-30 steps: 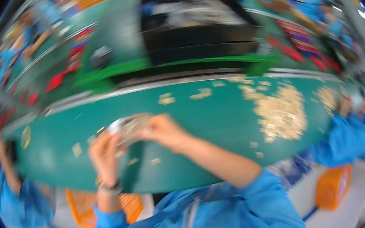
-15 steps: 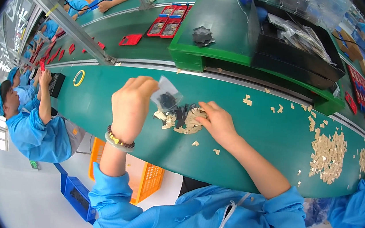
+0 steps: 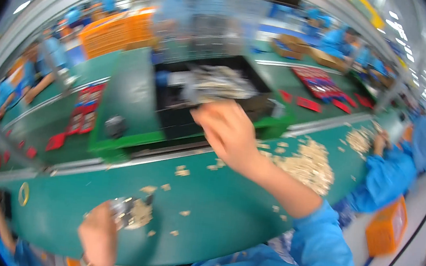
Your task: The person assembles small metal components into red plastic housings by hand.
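My left hand is low on the green table, blurred, its fingers closed at the edge of a small clear plastic bag with dark bits in it. Against that bag lies a little heap of beige flat pieces. Raised over the far side of the table, my right hand is in front of the black bin. Motion smears its bent fingers, so whether they hold anything is unclear. In the bin lies a stack of clear plastic bags.
A large pile of beige pieces spreads at the right, with loose ones scattered nearby. A yellow ring lies at far left. Red trays stand on the belt beyond. A co-worker sits at the right, near an orange crate.
The view has swung to the right. My right hand has left the beige heap and risen to the black bin. My left hand, with the bag, is lower, beside the heap.
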A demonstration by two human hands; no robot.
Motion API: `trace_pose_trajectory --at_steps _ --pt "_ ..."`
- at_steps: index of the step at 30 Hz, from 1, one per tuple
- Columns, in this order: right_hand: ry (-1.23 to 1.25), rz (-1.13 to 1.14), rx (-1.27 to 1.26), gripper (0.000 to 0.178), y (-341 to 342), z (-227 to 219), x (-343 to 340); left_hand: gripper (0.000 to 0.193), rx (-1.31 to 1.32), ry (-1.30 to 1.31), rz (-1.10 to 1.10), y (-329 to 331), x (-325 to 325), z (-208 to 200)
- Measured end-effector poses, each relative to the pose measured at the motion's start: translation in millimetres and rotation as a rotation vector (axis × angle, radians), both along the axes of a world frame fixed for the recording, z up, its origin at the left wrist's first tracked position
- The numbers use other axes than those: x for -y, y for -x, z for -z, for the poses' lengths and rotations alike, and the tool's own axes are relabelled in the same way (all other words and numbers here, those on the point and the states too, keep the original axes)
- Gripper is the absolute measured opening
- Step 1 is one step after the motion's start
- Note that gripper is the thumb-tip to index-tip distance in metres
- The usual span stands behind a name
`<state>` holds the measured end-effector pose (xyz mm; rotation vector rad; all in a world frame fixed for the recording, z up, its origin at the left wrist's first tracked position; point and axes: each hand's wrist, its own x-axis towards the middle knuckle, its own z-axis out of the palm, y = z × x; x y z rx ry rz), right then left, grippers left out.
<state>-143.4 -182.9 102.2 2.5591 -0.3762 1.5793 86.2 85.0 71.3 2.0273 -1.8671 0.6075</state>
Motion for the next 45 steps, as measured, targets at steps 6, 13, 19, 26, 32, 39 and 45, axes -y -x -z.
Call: trace_pose_trajectory --at_steps 6,13,19,26,32,39,45 --pt "-0.628 0.55 -0.599 0.031 -38.7 -62.6 130.2 0.022 -0.446 -0.217 0.333 -63.7 6.4 -7.4" --pt "-0.134 0.332 0.223 0.014 -2.5 -47.4 134.3 0.024 -0.63 0.451 0.176 -3.7 51.6 42.9" --pt "-0.711 -0.331 0.37 0.004 28.3 -23.1 -36.9 0.022 -1.355 -0.13 0.214 22.2 31.0 57.5" --pt "-1.389 -0.419 0.583 0.011 37.1 75.3 -74.1 0.031 -2.134 -0.334 0.421 119.3 96.6 50.4" --pt "-1.498 -0.412 0.836 0.015 36.0 83.5 -84.4 0.016 -2.076 -0.342 0.43 134.6 93.3 58.8" --pt "-0.828 -0.005 0.237 0.044 60.7 92.5 -78.6 0.01 -1.877 -0.28 0.338 141.3 103.6 58.1" --pt "-1.061 -0.242 -0.006 0.037 104.7 72.8 -89.4 0.015 -1.72 -0.388 0.537 167.7 139.1 39.0"
